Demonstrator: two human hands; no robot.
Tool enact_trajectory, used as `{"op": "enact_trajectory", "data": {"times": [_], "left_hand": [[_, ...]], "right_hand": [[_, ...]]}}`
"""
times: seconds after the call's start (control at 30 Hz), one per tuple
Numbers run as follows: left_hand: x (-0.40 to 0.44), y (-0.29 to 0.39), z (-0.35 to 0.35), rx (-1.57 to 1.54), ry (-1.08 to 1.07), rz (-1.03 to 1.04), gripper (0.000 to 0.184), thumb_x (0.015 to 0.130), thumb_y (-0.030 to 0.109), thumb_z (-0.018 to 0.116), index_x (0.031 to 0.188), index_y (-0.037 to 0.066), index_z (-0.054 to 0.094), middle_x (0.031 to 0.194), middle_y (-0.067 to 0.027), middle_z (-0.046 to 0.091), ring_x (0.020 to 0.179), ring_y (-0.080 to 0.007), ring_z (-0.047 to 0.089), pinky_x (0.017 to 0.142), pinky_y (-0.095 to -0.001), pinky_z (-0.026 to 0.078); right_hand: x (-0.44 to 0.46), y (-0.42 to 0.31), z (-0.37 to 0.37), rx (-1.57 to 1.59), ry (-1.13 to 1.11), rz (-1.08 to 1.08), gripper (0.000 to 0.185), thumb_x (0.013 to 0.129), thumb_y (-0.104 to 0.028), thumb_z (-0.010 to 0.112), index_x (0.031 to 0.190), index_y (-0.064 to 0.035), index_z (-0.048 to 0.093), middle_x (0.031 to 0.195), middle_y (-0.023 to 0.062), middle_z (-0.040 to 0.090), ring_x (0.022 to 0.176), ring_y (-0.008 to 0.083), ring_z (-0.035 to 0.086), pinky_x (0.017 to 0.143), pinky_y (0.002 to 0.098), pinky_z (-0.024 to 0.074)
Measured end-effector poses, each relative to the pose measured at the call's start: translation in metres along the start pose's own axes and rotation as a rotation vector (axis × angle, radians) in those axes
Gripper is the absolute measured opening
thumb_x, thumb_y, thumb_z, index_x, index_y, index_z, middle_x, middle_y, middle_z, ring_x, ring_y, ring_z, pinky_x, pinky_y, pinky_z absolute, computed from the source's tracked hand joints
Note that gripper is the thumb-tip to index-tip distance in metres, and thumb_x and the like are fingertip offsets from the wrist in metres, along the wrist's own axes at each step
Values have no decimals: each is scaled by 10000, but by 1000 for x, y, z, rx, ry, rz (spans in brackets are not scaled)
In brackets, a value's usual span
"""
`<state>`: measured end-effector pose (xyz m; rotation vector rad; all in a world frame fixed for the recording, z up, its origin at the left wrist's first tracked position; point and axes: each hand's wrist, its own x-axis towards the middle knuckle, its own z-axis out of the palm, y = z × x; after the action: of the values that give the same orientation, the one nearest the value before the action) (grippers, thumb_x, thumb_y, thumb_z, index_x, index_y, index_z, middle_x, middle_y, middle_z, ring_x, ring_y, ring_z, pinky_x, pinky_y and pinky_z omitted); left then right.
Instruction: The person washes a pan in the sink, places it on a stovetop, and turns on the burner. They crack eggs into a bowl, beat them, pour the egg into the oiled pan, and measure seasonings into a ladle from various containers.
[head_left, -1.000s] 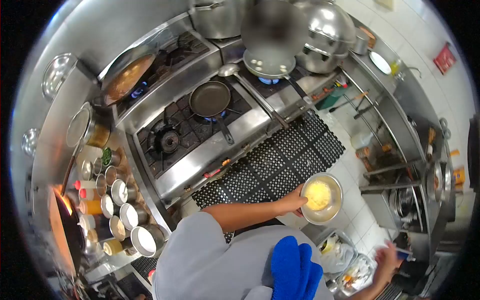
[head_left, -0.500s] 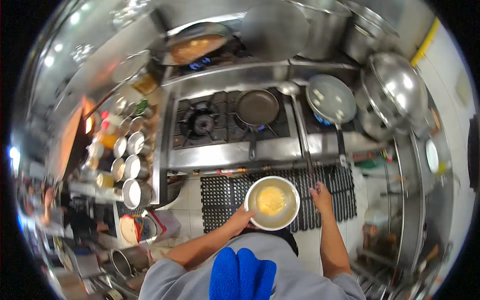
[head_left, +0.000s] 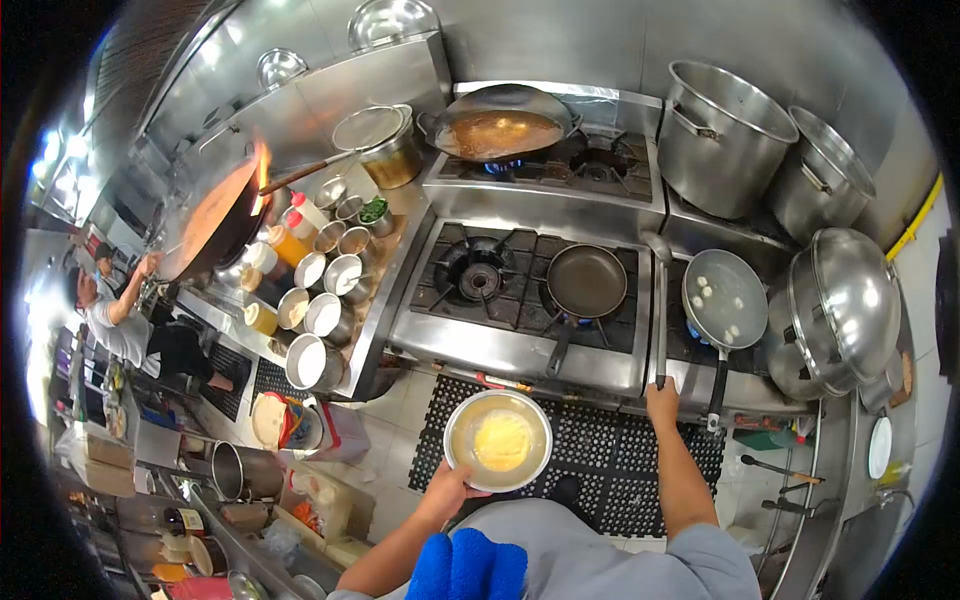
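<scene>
My left hand grips the rim of a metal mixing bowl over the floor mat. Yellow liquid that looks like beaten egg lies in it. My right hand is closed around the handle end of a long ladle, which lies across the stove's front between two burners. Left of the ladle, a dark frying pan sits on a burner with blue flame under it. To its right, a grey pan holds liquid and several small pale pieces, also over a flame.
A wok of brown liquid heats on the back burner. Stockpots and a domed steamer stand right. Metal containers and sauce bottles crowd the left counter. Beyond, a co-worker handles a flaming wok.
My right hand has gone from beside the ladle's handle end to being closed around it. The bowl stays in my left hand. The view has shifted, showing more of the back wall.
</scene>
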<state>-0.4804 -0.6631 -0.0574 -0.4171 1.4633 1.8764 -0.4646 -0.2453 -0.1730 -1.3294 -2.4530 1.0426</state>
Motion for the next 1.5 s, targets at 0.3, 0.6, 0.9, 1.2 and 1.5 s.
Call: {"op": "enact_trajectory", "data": {"times": [0.3,0.6,0.9,1.2,1.5], "left_hand": [[32,44,-87,-10,-73,62,461,869,54,451,1312,64,325,1201,-168,507,989,-296,605,702,-406,586],[49,74,-136,-32,-83,117,455,854,40,433,1296,11,330,1185,-183,524,968,-309,617,677,-411,589],[59,59,-138,-147,64,149,423,858,51,438,1268,8,346,1131,-181,546,879,-285,647,623,-362,599],[68,58,-135,-133,66,138,420,857,60,443,1264,13,352,1135,-179,549,884,-268,649,626,-342,598],[65,68,-134,-135,99,153,451,841,63,429,1281,16,343,1104,-191,580,871,-300,650,592,-360,591]], "right_hand": [[-54,-209,-51,779,-217,-301,358,883,-155,514,1211,-31,444,582,13,469,362,109,420,321,265,363],[11,-376,-28,656,-434,-270,312,864,-125,505,1160,-42,452,609,-2,459,434,85,434,360,260,386],[63,-406,8,555,-516,-248,256,852,-132,523,1085,-41,466,614,-4,466,462,90,451,386,274,400],[75,-407,17,534,-537,-232,225,853,-125,520,1047,-23,468,614,10,472,448,97,457,379,280,415],[69,-408,19,525,-542,-228,194,855,-123,522,1018,-26,480,614,9,475,437,94,446,371,275,403]]}}
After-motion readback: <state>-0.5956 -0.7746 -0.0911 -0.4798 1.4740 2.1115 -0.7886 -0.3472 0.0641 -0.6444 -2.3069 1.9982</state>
